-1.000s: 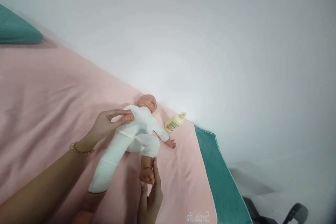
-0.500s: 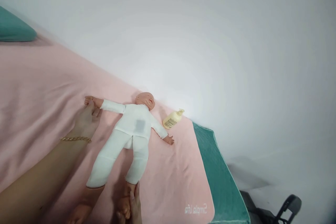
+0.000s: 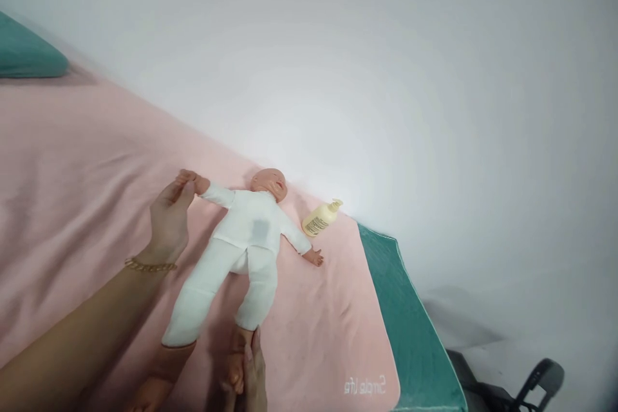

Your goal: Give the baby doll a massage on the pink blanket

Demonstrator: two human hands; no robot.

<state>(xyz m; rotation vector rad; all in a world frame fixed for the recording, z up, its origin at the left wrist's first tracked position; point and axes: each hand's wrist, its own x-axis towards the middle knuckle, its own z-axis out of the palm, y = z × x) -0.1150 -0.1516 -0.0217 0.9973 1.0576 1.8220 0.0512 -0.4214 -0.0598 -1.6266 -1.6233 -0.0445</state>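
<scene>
A baby doll (image 3: pixel 248 222) with a white cloth body lies on its back on a pink blanket (image 3: pixel 318 322), limbs spread. My left hand (image 3: pixel 170 219), with a gold bracelet at the wrist, is closed on the doll's hand at the left and holds that arm a little raised. At the bottom edge my right hand (image 3: pixel 252 370) is wrapped around the doll's foot below the trouser-like leg; part of this hand is cut off by the frame. The doll's other foot rests near the lower left, partly out of view.
A pale yellow pump bottle (image 3: pixel 321 217) leans on its side beside the doll's head and arm. Green fabric (image 3: pixel 410 315) shows past the blanket's right edge, and a green pillow (image 3: pixel 29 51) lies at far left. A black folding chair (image 3: pixel 543 380) stands lower right. A white wall rises behind.
My left hand has lifted the doll's hand and moved it to the right, toward the doll's body. My right hand stays at the foot, slightly shifted.
</scene>
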